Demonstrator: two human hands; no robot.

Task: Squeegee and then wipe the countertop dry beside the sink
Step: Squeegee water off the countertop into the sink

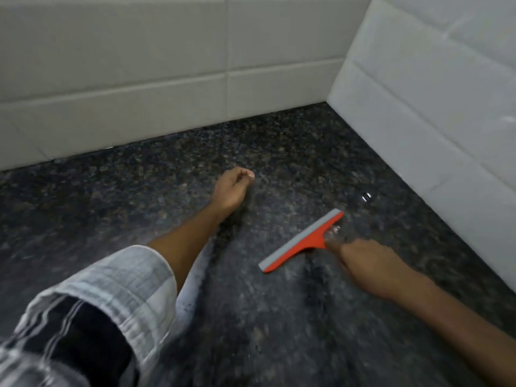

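Note:
An orange squeegee (303,241) with a grey rubber blade lies blade-down on the dark speckled granite countertop (279,317), angled from lower left to upper right. My right hand (363,263) is closed around its handle, which the fingers hide. My left hand (233,188) rests as a loose fist on the counter to the left of the squeegee, holding nothing. Small water drops (365,196) glisten just beyond the blade's far end.
A tiled wall (167,79) borders the counter at the back, and a second white tiled wall (432,121) closes it on the right, forming a corner. My striped rolled-up sleeve (97,303) fills the lower left. The sink is out of view.

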